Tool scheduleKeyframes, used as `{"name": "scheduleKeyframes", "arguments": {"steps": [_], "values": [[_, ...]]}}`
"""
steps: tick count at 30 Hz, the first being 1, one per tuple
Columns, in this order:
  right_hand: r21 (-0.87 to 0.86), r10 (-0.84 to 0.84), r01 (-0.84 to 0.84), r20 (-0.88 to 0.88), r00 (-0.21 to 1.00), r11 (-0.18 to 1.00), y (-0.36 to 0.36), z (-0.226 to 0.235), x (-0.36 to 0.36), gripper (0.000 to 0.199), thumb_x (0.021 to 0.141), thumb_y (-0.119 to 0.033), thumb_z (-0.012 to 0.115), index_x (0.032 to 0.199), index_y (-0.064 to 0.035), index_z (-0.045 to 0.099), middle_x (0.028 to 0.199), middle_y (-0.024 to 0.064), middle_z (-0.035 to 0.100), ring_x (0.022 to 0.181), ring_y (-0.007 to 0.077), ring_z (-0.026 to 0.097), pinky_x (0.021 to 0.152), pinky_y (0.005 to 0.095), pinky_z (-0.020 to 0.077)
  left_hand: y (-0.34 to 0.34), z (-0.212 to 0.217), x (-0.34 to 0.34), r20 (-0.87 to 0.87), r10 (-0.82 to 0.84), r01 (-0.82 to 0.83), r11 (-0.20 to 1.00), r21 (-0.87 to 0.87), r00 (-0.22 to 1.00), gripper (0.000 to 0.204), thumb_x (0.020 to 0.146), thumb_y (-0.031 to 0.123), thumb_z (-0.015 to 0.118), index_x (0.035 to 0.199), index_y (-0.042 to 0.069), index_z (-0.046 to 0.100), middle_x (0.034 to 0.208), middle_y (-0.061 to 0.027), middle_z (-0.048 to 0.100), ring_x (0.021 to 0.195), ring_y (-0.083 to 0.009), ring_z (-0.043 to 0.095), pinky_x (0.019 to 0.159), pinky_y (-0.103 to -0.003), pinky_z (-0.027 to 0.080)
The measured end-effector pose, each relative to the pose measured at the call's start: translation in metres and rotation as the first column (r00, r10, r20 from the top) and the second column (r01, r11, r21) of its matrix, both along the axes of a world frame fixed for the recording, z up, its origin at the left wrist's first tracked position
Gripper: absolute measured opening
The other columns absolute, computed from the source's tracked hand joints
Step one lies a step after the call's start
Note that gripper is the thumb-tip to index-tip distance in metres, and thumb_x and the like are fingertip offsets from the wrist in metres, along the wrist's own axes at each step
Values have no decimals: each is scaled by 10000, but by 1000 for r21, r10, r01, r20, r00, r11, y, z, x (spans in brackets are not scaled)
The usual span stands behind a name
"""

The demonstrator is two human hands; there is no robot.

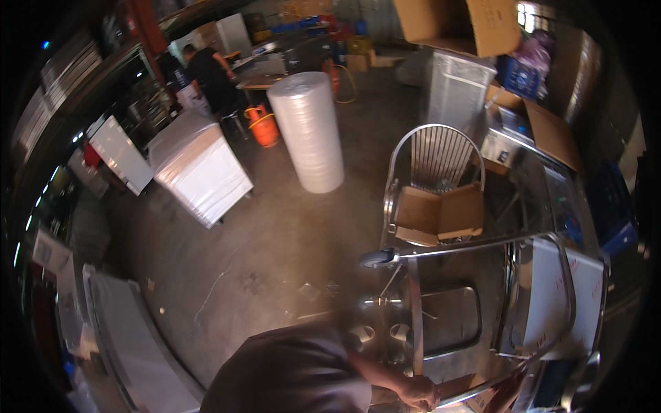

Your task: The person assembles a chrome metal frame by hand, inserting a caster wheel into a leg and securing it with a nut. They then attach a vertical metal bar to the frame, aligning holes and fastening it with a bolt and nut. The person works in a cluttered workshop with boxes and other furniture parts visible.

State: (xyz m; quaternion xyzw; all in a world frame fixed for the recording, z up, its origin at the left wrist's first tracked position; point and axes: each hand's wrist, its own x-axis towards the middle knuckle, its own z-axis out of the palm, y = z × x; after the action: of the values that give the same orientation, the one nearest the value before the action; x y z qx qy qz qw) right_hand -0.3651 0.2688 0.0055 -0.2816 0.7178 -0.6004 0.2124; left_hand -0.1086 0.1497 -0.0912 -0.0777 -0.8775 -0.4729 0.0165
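Observation:
At the lower edge, my left hand (418, 394) is closed around a tube of a shiny metal frame with a caster. My right hand (506, 394) is in dark shadow beside the same tube, farther right. Its fingers are too dim to read. The tubular metal frame (475, 242) lies tipped over, with a black caster wheel (377, 258) at its left end. Inside its outline are a smaller loop of tube (480, 316) and a white panel with red print (561, 296).
Beyond the frame stands a metal chair (446, 148) with an open cardboard box (441, 212) on its seat. A tall roll of bubble wrap (308, 131), an orange gas cylinder (261, 126) and a wrapped white cabinet (203, 168) stand farther off. Another person (208, 79) bends at a bench.

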Motion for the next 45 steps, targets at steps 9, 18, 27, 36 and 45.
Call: {"name": "scheduleKeyframes", "arguments": {"steps": [9, 18, 27, 36, 45], "values": [[131, 164, -102, -863, 477, 986, 39, 41, 153, 256, 1092, -200, 520, 1153, 30, 615, 874, 93, 656, 658, 155, 571, 577, 304, 486, 8, -15, -4, -136, 98, -100, 995, -5, 986, 269, 955, 374, 749, 1085, 144, 797, 1108, -90, 781, 974, -297, 741, 802, -439, 585], [-11, 94, -95, 316, 944, 995, 89, -23, 150, 511, 1129, -336, 486, 1544, -39, 454, 1386, 126, 591, 1144, 183, 611, 991, 352, 512, 25, -26, 7, -151, 182, -124, 937, 328, 972, 205, 878, 248, 740, 1021, 101, 747, 1065, -132, 754, 1002, -269, 706, 858, -425, 567], [426, 139, -134, 19, 990, 895, 75, 33, 194, 342, 1071, -130, 532, 1384, -22, 615, 1103, 192, 670, 1050, 317, 678, 922, 433, 518, -11, 21, 13, -211, 110, -80, 986, 144, 971, 141, 884, 208, 812, 992, 116, 803, 1079, 2, 786, 959, -237, 715, 873, -373, 578], [486, 181, -2, -322, 929, 874, 68, 24, 212, 111, 1000, -42, 630, 1103, -12, 655, 1012, 192, 633, 910, 387, 677, 775, 443, 540, -13, 25, 13, -207, 90, -49, 979, 196, 974, 158, 895, 156, 813, 1034, 85, 787, 1090, -14, 774, 929, -227, 720, 853, -353, 579], [563, 359, 0, -527, 771, 826, 68, 30, 201, 155, 938, -21, 644, 1092, -34, 662, 952, 172, 611, 830, 365, 667, 705, 451, 563, -15, 27, 14, -132, 81, -48, 970, 236, 988, 191, 908, 195, 809, 1062, 86, 781, 1091, -27, 778, 959, -240, 729, 855, -362, 590]]}}
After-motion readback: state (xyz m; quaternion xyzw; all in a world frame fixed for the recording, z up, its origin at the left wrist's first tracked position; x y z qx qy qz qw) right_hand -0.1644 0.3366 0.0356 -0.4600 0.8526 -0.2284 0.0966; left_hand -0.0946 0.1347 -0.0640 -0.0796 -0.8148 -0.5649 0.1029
